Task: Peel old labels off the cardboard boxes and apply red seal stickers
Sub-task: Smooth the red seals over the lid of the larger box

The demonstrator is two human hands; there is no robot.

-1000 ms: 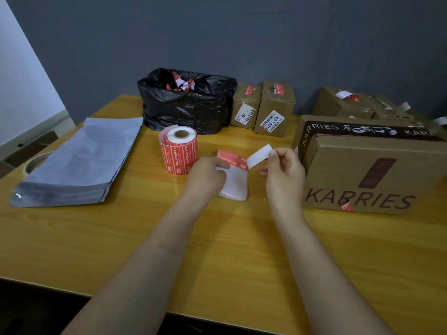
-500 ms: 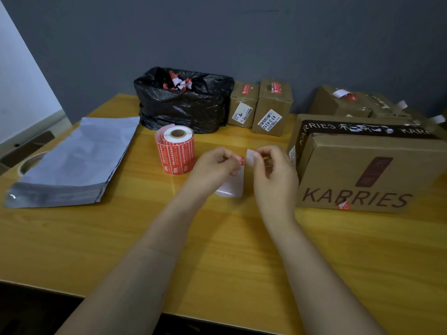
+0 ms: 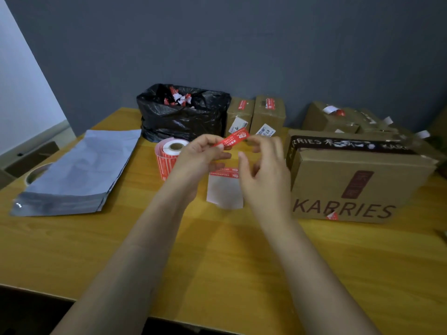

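Red seal sticker (image 3: 232,139) held up above the surface (image 3: 217,250).
My left hand (image 3: 198,158) pinches one end of it. My right hand (image 3: 264,172) is just beside it with loose fingers; it is too blurry to tell if it touches. The sticker roll (image 3: 165,163) stands behind my left hand.

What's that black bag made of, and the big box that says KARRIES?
Black bag: thin plastic by the look, glossy, crinkled, with shiny highlights. KARRIES box: brown cardboard, matte, with folded flaps and printed lettering.
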